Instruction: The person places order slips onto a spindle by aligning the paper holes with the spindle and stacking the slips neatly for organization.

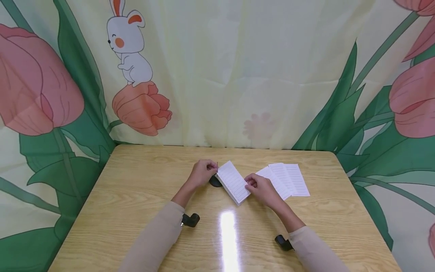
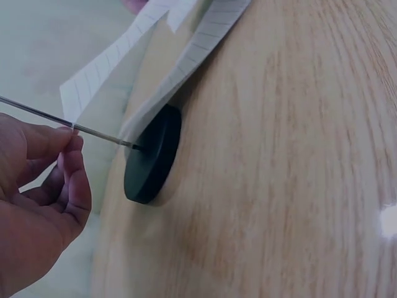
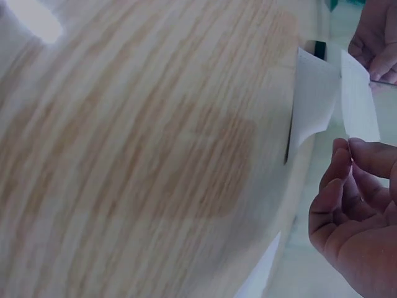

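A bill spike with a round black base (image 1: 215, 182) and a thin metal rod (image 2: 102, 134) stands on the table. One lined paper slip (image 1: 232, 180) is on the rod partway up, above another slip (image 2: 197, 51) lower down, close over the base. My left hand (image 1: 202, 172) pinches the upper slip's corner beside the rod between thumb and finger. At the opposite end, my right hand (image 1: 264, 188) pinches that slip's edge, thumb against fingertip, as the right wrist view shows. The upper slip hangs clear of the lower one in both wrist views.
Several lined slips (image 1: 299, 180) lie fanned out on the wooden table (image 1: 136, 189), to the right and partly behind my right hand. A curtain (image 1: 217, 75) printed with tulips and a rabbit hangs along the table's far edge. Bright glare crosses the tabletop's near middle.
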A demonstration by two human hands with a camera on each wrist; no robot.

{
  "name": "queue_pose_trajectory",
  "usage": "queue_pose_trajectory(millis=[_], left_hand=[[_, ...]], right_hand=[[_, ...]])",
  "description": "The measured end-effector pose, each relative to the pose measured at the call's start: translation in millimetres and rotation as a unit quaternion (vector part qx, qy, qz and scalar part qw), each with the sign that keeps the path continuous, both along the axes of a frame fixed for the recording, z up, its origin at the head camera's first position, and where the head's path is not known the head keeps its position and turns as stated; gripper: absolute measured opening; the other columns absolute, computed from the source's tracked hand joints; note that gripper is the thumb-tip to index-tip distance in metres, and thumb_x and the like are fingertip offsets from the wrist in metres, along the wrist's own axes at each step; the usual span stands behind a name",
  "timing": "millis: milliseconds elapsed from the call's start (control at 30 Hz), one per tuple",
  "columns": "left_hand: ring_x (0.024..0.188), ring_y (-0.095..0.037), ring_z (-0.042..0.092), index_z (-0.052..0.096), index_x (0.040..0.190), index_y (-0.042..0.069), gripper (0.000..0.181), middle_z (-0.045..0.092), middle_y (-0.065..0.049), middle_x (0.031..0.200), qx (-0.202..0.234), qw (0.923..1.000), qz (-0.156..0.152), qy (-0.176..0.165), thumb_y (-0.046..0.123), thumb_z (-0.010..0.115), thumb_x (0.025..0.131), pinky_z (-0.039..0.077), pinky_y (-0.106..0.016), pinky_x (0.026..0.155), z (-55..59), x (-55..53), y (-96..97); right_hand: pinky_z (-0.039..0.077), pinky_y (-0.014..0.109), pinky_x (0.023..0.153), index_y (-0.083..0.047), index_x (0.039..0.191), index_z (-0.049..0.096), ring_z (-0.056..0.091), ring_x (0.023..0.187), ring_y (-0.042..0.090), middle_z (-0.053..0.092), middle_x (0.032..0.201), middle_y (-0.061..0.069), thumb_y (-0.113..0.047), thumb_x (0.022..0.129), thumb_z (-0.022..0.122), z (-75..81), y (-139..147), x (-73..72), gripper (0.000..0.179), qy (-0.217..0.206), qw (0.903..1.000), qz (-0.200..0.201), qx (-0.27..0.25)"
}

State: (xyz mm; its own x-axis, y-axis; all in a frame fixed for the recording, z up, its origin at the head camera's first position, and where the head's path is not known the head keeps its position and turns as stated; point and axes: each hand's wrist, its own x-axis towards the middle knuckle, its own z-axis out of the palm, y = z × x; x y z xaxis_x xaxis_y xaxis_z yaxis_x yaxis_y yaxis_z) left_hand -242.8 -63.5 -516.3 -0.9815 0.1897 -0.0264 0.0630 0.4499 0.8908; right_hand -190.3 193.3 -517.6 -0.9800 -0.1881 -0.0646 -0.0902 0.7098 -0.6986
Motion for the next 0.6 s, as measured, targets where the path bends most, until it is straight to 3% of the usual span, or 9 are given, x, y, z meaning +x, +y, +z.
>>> queue_pose_trajectory(millis=[600], left_hand=[[0.078,-0.014,0.060,0.074,0.094,0.002,0.005,0.069,-0.008,0.086,-0.026,0.9994,0.014,-0.015,0.004,0.070,0.096,0.048,-0.024,0.071,-19.6,-1.8,5.4]], right_hand=[[0.049,0.027,0.073,-0.003,0.110,0.071,0.059,0.079,0.011,0.067,0.090,0.002,-0.003,0.093,0.074,-15.4,-0.3,-5.9,0.018,-0.003,0.9983,0.028,0.051]])
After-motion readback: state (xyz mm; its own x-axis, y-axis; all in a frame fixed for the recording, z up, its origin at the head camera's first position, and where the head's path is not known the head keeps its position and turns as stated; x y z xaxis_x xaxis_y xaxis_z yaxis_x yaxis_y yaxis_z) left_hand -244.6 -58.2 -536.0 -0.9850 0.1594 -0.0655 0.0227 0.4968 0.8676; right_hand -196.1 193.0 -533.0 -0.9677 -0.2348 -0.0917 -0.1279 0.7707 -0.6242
